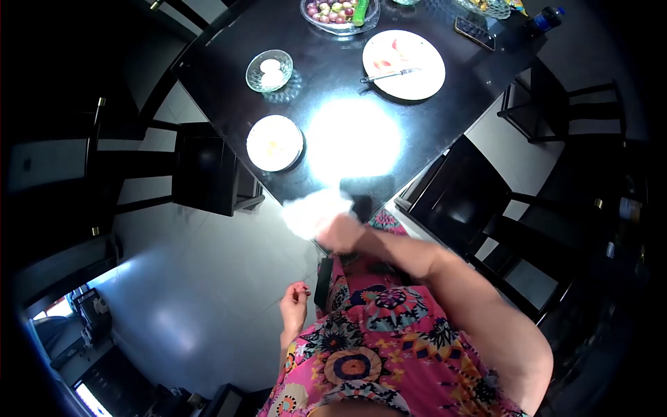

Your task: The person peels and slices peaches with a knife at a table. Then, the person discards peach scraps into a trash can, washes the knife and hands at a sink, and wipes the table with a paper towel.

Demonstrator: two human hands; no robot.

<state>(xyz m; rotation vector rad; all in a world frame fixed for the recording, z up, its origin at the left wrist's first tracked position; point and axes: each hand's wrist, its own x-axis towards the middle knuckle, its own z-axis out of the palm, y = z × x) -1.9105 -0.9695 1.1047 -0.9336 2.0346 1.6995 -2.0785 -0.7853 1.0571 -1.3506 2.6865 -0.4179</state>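
Note:
My right hand (340, 233), smeared by motion, is closed on a crumpled white tissue (314, 210) at the near corner of the dark table (306, 184). The tissue is blurred and bright, so its exact make is hard to tell. Lower down, my left hand (295, 297) hangs beside the patterned pink dress (389, 326), fingers curled in and nothing visible in them. Closest to the tissue on the tabletop is a white bowl (274, 144) with small scraps inside.
A glass bowl (254, 73) holds eggs. Behind it are a bowl of grapes (326, 14) and a white plate (434, 66) bearing a knife (389, 75) and reddish pieces. A phone (475, 34) and bottle (547, 21) lie right. Chairs (201, 167) flank the table.

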